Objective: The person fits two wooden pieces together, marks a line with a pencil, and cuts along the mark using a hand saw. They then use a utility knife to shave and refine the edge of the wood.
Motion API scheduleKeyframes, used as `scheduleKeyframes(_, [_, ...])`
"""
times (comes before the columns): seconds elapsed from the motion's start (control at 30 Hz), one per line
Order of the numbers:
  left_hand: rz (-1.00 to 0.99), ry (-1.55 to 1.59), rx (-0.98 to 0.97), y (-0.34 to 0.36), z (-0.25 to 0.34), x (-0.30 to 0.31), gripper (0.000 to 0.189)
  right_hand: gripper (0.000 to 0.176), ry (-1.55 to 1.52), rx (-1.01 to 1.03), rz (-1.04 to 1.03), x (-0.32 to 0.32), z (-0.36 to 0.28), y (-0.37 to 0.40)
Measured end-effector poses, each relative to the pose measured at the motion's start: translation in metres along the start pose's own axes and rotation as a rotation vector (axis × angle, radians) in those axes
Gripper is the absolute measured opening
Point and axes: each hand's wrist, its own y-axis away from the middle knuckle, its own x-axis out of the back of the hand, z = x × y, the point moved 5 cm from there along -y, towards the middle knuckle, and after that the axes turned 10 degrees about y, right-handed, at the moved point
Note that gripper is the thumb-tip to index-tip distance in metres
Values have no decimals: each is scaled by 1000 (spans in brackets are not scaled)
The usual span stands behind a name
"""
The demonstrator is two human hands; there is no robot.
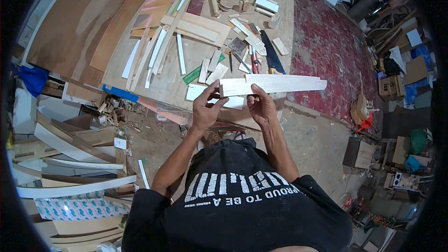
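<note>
A long, pale wooden piece (284, 83) with a stepped upper edge and a narrowing right end is held up in front of me, above the near edge of the workbench. My left hand (205, 108) pinches its left end between thumb and fingers. Further along, my right hand (262, 106) grips its lower edge, the thumb on the face towards me and the fingers partly hidden behind. Just beyond lie a dark-bladed saw (269, 49), a red-handled tool (255, 61) and a dark pencil-like stick (230, 61).
Wood strips and offcuts (198, 28) cover much of the plywood workbench (280, 14). Large sheets (74, 23) stand at the left, above curved white-edged pieces (79, 186). Cardboard boxes (391, 87) and clutter line the right side, past the worn red surface (322, 42).
</note>
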Motion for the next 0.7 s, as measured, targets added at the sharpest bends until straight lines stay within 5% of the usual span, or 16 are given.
scheduleKeyframes(0.2, [-254,-72,-68,-11,23,-8,55,31,-50,-58,-12,-7,-11,15])
scheduleKeyframes(0.5, [-363,1,-104,-20,33,-27,51,25,-180,-70,28,4,-17,27])
scheduleKeyframes(0.63, [-377,66,-120,-19,32,-33,50,24,-196,-46,37,3,-21,31])
scheduleKeyframes(0.7, [-122,198,-122,-12,32,-33,45,23,-195,-9,48,2,-21,31])
